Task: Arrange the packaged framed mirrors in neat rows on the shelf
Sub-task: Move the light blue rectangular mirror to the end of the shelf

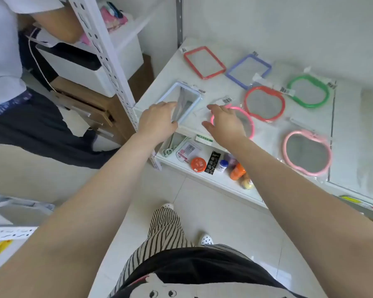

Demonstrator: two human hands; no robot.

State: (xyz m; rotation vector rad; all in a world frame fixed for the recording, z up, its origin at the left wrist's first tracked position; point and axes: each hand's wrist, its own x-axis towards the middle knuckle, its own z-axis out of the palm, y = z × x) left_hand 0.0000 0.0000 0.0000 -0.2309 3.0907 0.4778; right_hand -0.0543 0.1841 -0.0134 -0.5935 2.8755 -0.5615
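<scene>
Light-blue mirror (pixel 179 102) under left hand (pixel 157 121) — fingers flat; right hand (pixel 223 123) spread over pink mirror (pixel 243 121).

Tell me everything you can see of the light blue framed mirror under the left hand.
The light blue mirror is rectangular with rounded corners, sealed in clear plastic with a barcode tag at its far corner. It lies flat at the shelf's front left corner, slightly skewed. The left hand rests on its near end, fingers over the frame.

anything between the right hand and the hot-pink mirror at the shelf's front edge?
Nothing visible. The right hand is spread directly over the left part of the hot-pink mirror; whether it touches is unclear. The left hand rests on the light-blue rectangular mirror beside it, clear of that path.
</scene>
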